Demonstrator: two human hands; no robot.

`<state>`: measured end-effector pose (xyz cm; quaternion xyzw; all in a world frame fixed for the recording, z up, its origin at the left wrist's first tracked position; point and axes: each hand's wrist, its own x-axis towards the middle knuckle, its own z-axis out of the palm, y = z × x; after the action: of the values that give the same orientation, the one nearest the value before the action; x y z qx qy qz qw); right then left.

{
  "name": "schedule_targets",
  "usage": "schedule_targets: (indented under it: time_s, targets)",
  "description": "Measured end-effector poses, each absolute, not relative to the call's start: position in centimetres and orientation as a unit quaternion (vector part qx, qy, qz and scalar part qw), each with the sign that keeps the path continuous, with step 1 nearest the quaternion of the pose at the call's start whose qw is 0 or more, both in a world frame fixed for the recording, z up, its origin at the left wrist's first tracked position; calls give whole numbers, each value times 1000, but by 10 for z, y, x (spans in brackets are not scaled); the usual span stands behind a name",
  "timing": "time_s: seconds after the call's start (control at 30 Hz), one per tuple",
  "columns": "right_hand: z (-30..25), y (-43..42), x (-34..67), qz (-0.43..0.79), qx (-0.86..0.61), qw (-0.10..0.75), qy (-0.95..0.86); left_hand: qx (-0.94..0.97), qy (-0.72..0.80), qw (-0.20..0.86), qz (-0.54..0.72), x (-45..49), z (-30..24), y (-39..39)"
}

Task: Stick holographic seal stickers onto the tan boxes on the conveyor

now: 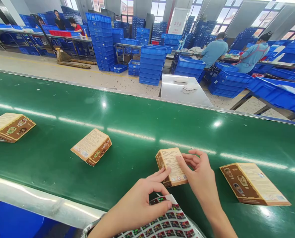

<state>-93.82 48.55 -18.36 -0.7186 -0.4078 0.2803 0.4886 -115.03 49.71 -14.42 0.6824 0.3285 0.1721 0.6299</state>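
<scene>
A small folded cardboard box [173, 162], cream with a brown illustrated side, rests on the green conveyor belt in front of me. My right hand [199, 175] grips its right side, thumb on the printed panel and fingers curled round the far edge. Fingertips of my left hand [149, 195] press the box's near left side. Below them, the left thumb lies over a sheet of shiny stickers [159, 224], printed with rows of small dark red and green rectangles. The sheet curves between thumb and fingers; its lower end runs out of view.
More such boxes lie on the belt [127, 125]: one box [254, 183] at right, another box [92, 147] left of centre, a third box [10, 127] at far left. Beyond stand a metal table [172, 87], stacked blue crates [152, 64], a pallet jack [65, 58] and several people.
</scene>
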Motion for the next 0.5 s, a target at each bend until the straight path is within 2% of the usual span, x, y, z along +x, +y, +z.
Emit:
schedule_targets:
  time_s: [0.2,0.37,0.5]
  targets:
    - [-151,468,-930,161,-741,425,-494,626,380,651,200,-1148,-138,481]
    - [-135,425,-958,307,-584,395,-640,608,426,632,223,-1162,-136,461]
    - [-138,408,-978,272,-525,400,-700,621,422,615,241,-1172,-132,449]
